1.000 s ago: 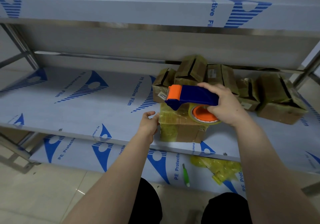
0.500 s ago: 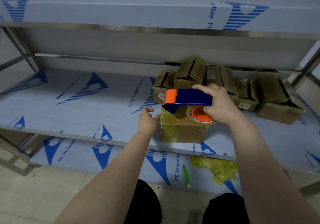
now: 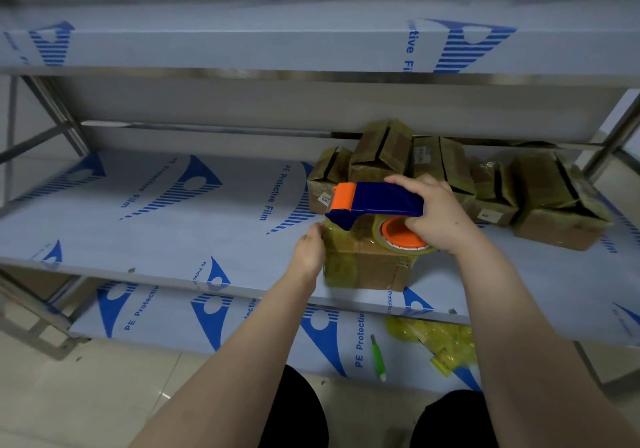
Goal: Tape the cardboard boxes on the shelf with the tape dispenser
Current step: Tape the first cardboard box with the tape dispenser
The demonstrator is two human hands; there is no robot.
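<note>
A small cardboard box (image 3: pixel 367 267), partly wrapped in yellowish tape, sits near the front edge of the middle shelf (image 3: pixel 156 226). My right hand (image 3: pixel 440 219) grips a blue and orange tape dispenser (image 3: pixel 374 202) with its tape roll (image 3: pixel 401 236) just above the box top. My left hand (image 3: pixel 310 250) presses against the box's left side; its fingers are hidden behind the hand. Several more cardboard boxes (image 3: pixel 381 150) are piled behind, toward the back right.
The metal rack has shelves covered in blue-printed protective film; an upper shelf (image 3: pixel 242 42) overhangs. On the lower shelf (image 3: pixel 242 323) lie a green pen-like tool (image 3: pixel 378 357) and crumpled yellow tape scraps (image 3: pixel 436 340). A rack post (image 3: pixel 616 136) stands at the right.
My left hand has moved right from beside the box until it touches the box's left side. My right hand and the dispenser have stayed over the box top.
</note>
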